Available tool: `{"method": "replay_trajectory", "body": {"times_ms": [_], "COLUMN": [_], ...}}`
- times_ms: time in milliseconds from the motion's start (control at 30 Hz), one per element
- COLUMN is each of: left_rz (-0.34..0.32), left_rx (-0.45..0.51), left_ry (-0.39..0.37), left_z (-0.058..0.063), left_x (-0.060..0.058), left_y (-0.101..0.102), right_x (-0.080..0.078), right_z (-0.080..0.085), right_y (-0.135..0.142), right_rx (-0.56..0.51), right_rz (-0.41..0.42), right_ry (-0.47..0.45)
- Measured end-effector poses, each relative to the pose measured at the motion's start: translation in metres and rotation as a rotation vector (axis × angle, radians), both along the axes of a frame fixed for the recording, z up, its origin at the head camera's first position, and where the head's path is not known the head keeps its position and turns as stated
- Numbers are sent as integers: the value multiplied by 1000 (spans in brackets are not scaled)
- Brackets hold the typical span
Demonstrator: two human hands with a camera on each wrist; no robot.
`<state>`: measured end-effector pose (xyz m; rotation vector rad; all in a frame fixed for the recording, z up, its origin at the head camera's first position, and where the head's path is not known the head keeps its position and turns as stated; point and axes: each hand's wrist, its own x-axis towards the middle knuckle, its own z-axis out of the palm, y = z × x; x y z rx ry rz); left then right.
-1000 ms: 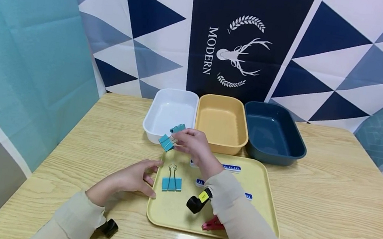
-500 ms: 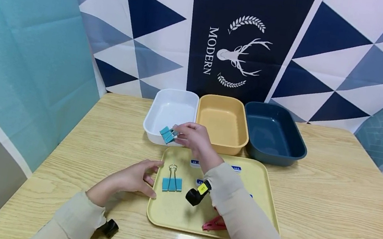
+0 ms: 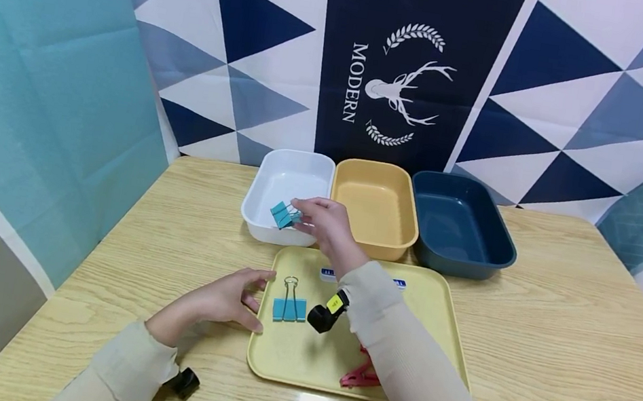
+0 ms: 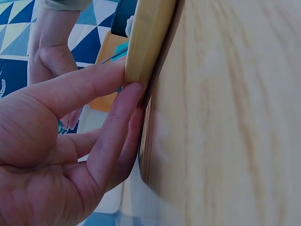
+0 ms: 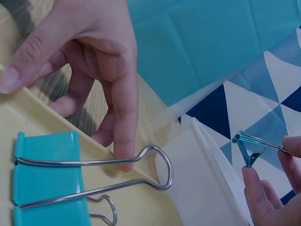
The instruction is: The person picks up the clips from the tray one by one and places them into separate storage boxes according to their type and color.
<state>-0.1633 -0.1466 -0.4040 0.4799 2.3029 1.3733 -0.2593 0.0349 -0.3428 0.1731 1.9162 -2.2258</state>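
Observation:
My right hand pinches a teal binder clip by its wire handle, over the white bin. In the right wrist view this clip is seen side-on, between thumb and fingertips. More teal shows close behind it in the head view; whether that is a second clip, I cannot tell. My left hand holds the left rim of the yellow tray, thumb and fingers spread along the edge. On the tray near it lies a large teal binder clip with its wire handles pointing away from me.
To the right of the white bin stand a yellow bin and a dark blue bin. A red clip lies on the tray's near side, partly under my right sleeve. Blue-and-white pieces lie near the tray's far edge.
My right hand has moved away from me, bringing the binder clip from in front of the white bin to over it. My left hand stays at the tray's rim.

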Motion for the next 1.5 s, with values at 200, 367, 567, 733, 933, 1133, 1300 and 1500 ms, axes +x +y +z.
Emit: {"method": "replay_trajectory", "body": {"times_ms": [200,367,567,733,933,1133,1300,1500], "left_rz": [-1,-7,-6,-6,-10,-8,-8,3], "left_rx": [4,13,10,-2,-10,-15,3,9], "left_ry": [-9,-16,-18,-17,-27,-25,-41,-45], "left_z": [1,2,3,5,7,8,9,10], "left_x": [-1,-1,-2,-2,-3,-3,-3,-2], "left_y": [1,1,2,4,5,5,3,2], "right_x": [-7,-12,-15,-18,-21,-24,-27,-26], "right_z": [2,2,3,3,2,1,0,1], "right_y": [-1,-4,-8,-11,-12,-16,-18,-18], "right_rx": [52,79,85,67,68,82,85,28], "right_rz": [-6,-11,-23,-31,-43,-33,-30,-55], "right_ry": [-37,-44,-42,-41,-40,-42,-57,-77]}}
